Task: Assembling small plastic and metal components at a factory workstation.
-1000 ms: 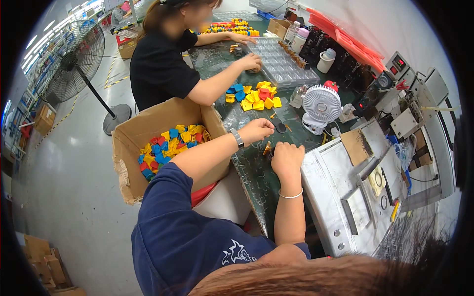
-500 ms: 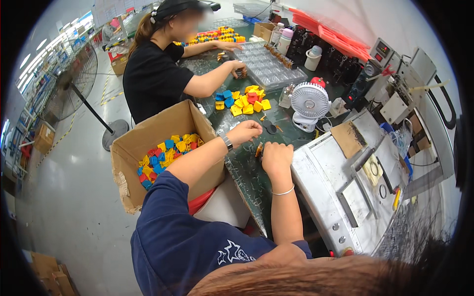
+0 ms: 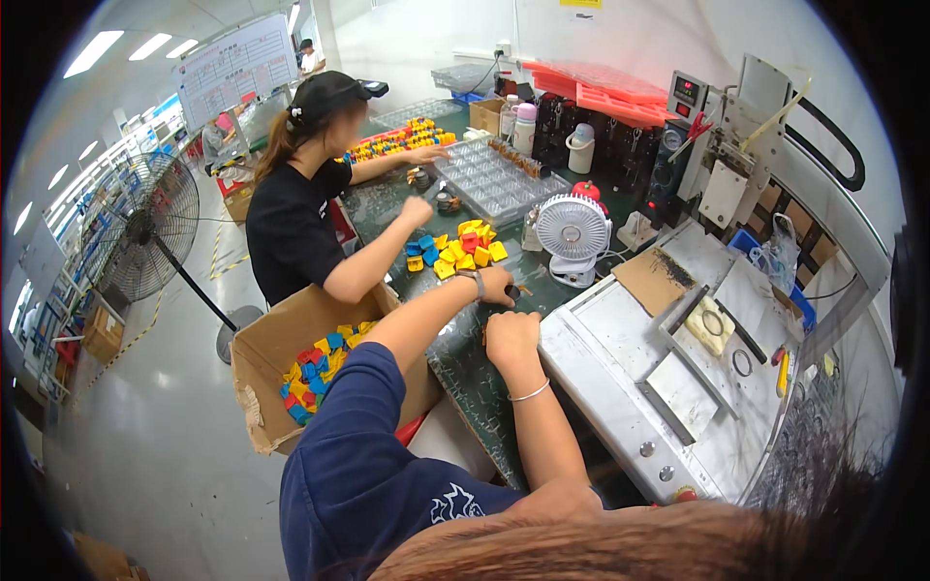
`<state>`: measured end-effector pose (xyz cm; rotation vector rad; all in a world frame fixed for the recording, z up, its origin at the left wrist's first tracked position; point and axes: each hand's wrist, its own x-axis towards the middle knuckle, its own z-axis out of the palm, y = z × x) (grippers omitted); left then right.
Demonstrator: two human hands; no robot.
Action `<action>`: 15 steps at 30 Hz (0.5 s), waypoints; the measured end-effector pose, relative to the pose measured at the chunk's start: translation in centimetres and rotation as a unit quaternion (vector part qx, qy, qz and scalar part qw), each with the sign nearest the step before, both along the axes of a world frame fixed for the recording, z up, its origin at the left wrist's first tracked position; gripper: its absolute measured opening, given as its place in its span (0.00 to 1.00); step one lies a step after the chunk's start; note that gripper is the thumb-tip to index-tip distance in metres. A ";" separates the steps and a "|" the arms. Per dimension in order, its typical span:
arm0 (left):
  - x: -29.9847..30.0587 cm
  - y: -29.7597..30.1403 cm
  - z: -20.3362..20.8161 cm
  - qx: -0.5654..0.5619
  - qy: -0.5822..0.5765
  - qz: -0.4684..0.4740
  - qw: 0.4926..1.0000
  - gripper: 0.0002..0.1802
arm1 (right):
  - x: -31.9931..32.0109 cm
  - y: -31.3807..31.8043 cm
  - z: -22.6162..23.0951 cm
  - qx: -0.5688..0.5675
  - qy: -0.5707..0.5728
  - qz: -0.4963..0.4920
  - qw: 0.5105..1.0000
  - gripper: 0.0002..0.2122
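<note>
My left hand (image 3: 496, 287) reaches across the green worktop (image 3: 459, 341), its fingers bent down and drawn together at a small dark round piece (image 3: 514, 291). Small orange-brown bits (image 3: 524, 290) lie beside that piece. Whatever sits between those fingertips is too small to make out. Closer to me, my right hand (image 3: 512, 341) rests as a fist at the worktop's edge. A sliver of something brownish shows by its thumb side, but the fingers hide most of it. Just beyond my left hand is a pile of yellow, red and blue plastic pieces (image 3: 465, 253).
A cardboard box (image 3: 263, 376) of coloured pieces stands at my left. A co-worker (image 3: 298, 208) sits beyond it, near a clear compartment tray (image 3: 496, 182). A white fan (image 3: 573, 232) stands ahead; a white machine bed (image 3: 620, 334) fills the right side.
My left hand has moved down to the dark round piece, from raised above the table. My right hand stays a fist. The co-worker's near hand has lifted, and the view has tilted up.
</note>
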<state>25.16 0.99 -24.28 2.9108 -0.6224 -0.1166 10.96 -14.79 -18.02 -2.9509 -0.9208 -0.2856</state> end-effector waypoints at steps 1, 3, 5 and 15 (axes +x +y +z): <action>0.3 -0.3 -0.2 0.004 0.000 0.008 1.000 0.25 | -0.1 -0.1 0.1 0.006 0.010 0.004 1.000 0.06; 0.5 -1.0 -0.2 0.025 -0.053 0.007 0.998 0.25 | -0.2 -0.2 0.2 -0.004 0.006 -0.003 1.000 0.06; 0.3 -1.5 0.2 0.037 -0.050 0.010 0.998 0.23 | 0.0 -0.3 0.1 -0.015 0.007 -0.011 1.000 0.06; -6.1 -0.6 6.1 -0.274 -0.003 0.095 0.957 0.13 | 0.4 -0.5 0.7 -0.068 0.027 -0.011 0.997 0.11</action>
